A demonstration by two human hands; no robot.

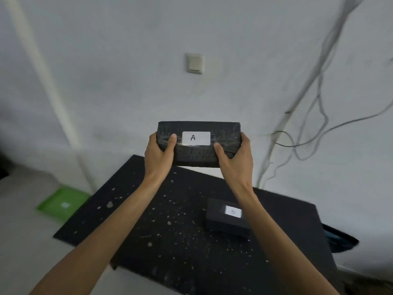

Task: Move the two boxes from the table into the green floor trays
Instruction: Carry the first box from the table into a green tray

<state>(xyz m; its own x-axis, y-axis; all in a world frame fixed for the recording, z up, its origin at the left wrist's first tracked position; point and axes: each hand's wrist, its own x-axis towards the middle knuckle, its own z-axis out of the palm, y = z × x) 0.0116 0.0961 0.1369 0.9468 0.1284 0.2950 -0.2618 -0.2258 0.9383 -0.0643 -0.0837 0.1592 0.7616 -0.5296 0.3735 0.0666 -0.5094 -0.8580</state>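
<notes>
My left hand (pixel 158 155) and right hand (pixel 235 158) grip the box marked A (pixel 198 154) by its ends, above the worktop (pixel 170 231). The second box (pixel 226 222) lies on the worktop; a green tray (pixel 61 204) sits on the floor, left.

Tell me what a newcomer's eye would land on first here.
First, the black box labelled A, held up mid-frame between the left hand and right hand. Next, a second black box lying on the speckled black table, and a green tray on the floor at left.

Grey wall (pixel 127 60), beige switch (pixel 195 63), dangling cables (pixel 314 86)
</notes>
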